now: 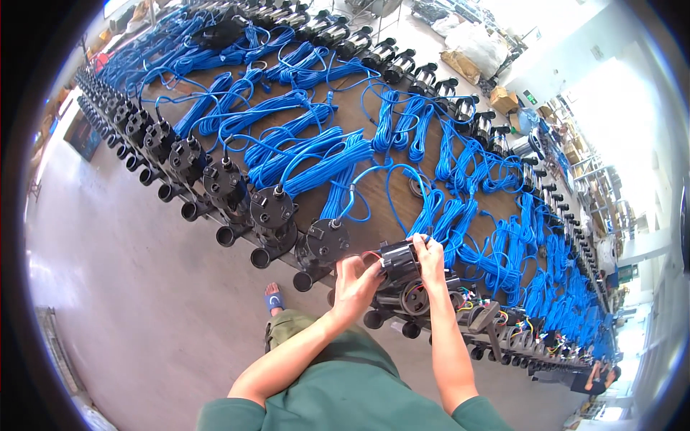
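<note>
Between my hands is a black cylindrical pump cover, tipped on its side, with a red wire at its left end. My right hand grips the cover from the right, close to where a blue cable joins it. Closed at the cover's left end, my left hand has its fingertips at the wires; whether it pinches a wire or the rim is hidden. Just below sits an open black pump body with coloured wires in its mouth. A closed pump stands to the left of my hands.
Bundles of blue cable cover the brown table. Closed pumps line its near left edge, and more stand along the far edge. Open pumps with loose wires run to the right. Another person is at the far right.
</note>
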`<control>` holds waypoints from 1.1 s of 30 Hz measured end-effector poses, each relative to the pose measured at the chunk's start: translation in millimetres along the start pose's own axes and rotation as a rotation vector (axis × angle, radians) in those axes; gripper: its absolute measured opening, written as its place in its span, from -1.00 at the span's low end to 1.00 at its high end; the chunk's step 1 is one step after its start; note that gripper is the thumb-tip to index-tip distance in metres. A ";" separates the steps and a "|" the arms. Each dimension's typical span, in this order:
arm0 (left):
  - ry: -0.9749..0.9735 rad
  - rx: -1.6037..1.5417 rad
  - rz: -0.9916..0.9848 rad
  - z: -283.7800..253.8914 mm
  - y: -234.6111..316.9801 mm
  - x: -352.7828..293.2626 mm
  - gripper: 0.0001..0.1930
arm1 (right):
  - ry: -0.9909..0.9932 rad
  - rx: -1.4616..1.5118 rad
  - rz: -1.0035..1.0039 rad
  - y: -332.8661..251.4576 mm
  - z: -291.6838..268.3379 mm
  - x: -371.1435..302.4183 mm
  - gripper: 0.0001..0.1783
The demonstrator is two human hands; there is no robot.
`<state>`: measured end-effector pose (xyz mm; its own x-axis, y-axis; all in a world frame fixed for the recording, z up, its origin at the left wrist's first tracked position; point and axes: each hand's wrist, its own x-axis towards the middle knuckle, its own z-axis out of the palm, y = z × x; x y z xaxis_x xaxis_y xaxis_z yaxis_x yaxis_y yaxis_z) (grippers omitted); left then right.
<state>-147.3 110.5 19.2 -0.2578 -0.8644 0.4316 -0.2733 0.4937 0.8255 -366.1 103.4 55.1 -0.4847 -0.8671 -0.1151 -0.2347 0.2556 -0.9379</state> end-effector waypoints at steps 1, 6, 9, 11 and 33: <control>-0.002 0.012 0.043 -0.9 -0.2 0.5 -0.41 | -0.011 0.052 0.008 0.3 -1.4 0.4 -0.66; -0.085 0.063 0.155 -14.4 7.1 8.8 -0.40 | -0.024 0.075 0.071 -8.6 -5.8 0.0 -0.66; -0.013 -0.120 0.146 -12.2 -3.3 13.7 -0.44 | -0.010 0.157 0.100 -12.5 -0.1 1.2 -0.66; -0.038 -0.065 0.211 -14.1 -9.2 14.1 -0.52 | 0.007 0.030 0.027 -8.2 -0.2 0.6 -0.66; -0.310 -0.103 0.326 -23.5 -37.1 -16.0 -0.65 | 0.186 -0.565 -0.267 -35.3 22.8 -22.9 -0.61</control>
<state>-111.3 103.8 -9.8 -0.5843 -0.5887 0.5586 -0.0423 0.7095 0.7035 -327.6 104.5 83.4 -0.4746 -0.8562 0.2041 -0.7495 0.2715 -0.6038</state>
